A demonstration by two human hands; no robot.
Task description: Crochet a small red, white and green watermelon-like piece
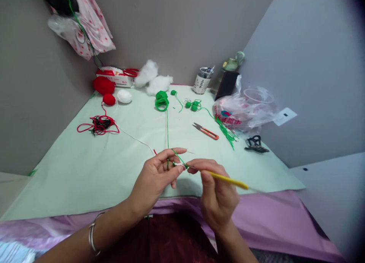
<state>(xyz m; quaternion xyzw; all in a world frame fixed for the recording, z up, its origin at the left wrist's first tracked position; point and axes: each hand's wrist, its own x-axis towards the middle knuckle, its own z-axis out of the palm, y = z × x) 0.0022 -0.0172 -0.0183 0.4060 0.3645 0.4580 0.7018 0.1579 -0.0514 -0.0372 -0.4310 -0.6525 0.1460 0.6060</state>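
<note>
Between the thumb and fingers of my left hand (155, 175) is a small crochet piece (180, 165) in white, green and a little red. Green yarn (167, 130) runs from a green ball (162, 99) down to this hand and over its raised index finger. My right hand (218, 194) is closed around a crochet hook (228, 179) with a yellow handle. The hook's metal tip meets the edge of the piece, close to the left fingertips. Fingers partly cover the piece, so its full shape is hidden.
Orange-handled thread snips (205, 131) lie beyond my right hand. Red yarn balls (104, 85), a white ball (124, 96) and tangled red and black yarn (99, 125) sit at left. White stuffing (158, 84), a pen tin (203, 80), a plastic bag (245, 109) and a black claw clip (256, 144) stand around.
</note>
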